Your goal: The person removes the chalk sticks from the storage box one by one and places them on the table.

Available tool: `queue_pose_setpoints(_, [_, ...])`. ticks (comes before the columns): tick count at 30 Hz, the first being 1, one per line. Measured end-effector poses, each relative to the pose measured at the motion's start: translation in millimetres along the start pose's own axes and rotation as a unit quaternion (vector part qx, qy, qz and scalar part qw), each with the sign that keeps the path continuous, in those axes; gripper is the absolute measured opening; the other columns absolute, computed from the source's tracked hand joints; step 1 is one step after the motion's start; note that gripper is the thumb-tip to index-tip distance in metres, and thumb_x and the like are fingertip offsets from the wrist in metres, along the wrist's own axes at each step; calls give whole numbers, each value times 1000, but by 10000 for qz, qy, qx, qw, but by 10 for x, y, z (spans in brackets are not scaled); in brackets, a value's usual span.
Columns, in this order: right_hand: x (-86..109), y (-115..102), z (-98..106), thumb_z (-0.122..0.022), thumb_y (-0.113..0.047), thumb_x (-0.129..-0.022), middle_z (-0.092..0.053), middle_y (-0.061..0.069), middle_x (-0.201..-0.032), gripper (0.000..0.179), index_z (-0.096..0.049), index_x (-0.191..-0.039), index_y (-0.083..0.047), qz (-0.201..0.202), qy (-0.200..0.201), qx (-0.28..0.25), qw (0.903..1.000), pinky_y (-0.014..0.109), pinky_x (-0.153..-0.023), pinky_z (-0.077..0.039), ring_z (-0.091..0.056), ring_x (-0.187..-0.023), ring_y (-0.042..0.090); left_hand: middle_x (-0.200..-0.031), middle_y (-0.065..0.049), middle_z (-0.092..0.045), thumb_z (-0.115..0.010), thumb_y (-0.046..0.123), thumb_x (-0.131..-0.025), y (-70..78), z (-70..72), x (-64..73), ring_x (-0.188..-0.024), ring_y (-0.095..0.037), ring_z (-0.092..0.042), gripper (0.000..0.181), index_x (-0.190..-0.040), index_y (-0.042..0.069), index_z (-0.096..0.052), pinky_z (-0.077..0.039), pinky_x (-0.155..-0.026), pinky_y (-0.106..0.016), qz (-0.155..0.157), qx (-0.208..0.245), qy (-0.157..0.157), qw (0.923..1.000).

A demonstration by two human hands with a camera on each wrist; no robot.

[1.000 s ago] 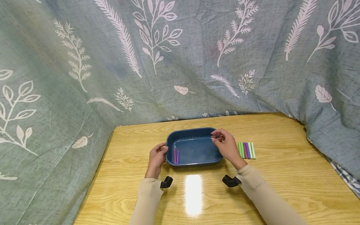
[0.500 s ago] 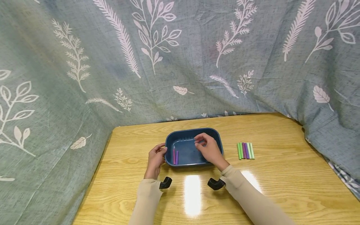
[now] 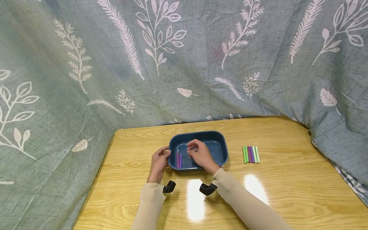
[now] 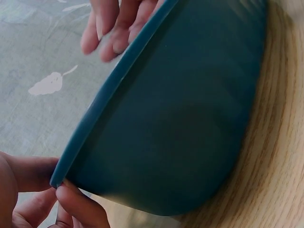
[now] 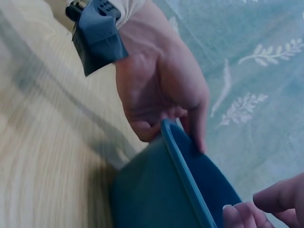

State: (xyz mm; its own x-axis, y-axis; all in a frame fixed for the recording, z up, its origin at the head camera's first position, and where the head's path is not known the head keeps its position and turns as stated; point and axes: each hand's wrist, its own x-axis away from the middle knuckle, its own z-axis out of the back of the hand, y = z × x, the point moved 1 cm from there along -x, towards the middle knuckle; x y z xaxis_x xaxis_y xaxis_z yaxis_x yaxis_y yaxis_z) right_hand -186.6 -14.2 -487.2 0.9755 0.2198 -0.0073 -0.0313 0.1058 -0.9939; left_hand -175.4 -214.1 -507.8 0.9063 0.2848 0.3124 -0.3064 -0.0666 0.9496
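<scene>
the left hand (image 3: 159, 161) is clamped on the left end of the dark blue tray (image 3: 215, 152), its thumb and fingers pinching the rim from either side. inside the tray, near that end, a magenta chalk-like stick (image 3: 178, 159) and a purple chalk-like stick (image 3: 180, 161) lie side by side. the right hand (image 3: 201, 155) is over the middle of the tray with its fingers bent, though whether they are pressed together on anything cannot be told. to the right of the tray, apart from it, a row of chalk-like sticks (image 3: 251, 154) in green, magenta, purple and pale green lies on the wooden table (image 3: 287, 153), with a leaf-patterned grey-green curtain (image 3: 198, 64) behind
</scene>
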Motion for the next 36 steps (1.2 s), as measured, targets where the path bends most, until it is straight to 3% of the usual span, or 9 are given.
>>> queue_pose_setpoints(7, [-72, 21, -131, -60, 12, -99, -67, 23, -110, 26, -64, -124, 9, -442, -148, -276, 9985, 42, -82, -63, -71, -93, 38, -99, -6, -60, -63, 10, -106, -6, 11, 4, -74, -13, -56, 32, -136, -3, -64, -47, -53, -22, -48, -16, -47, 10000])
queue_pose_setpoints(16, [-152, 113, -226, -59, 15, -96, -70, 28, -111, 32, -63, -127, 10, -822, -358, -128, 9959, 41, -77, -64, -74, -88, 35, -100, -7, -62, -63, 10, -106, -11, 2, 1, -74, -13, -56, 35, -138, -4, -62, -46, -53, -23, -61, 39, -132, 9999])
queue_pose_setpoints(25, [-182, 145, -226, -59, 11, -99, -70, 23, -108, 38, -59, -137, 9, -1354, -925, -97, 9864, 38, -76, -62, -70, -85, 26, -100, -8, -61, -63, 8, -106, -13, 0, 0, -75, -14, -56, 29, -133, 0, -67, -46, -53, -23, -15, 17, 10, 10000])
queue_pose_setpoints(36, [-173, 167, -234, -56, 14, -95, -67, 17, -98, 47, -57, -142, 9, -1560, -1297, 69, 9792, 35, -71, -60, -67, -81, 22, -100, -7, -62, -63, 11, -106, 1, 7, 23, -74, -13, -56, 34, -138, -3, -62, -46, -53, -23, -60, 55, -73, 9999])
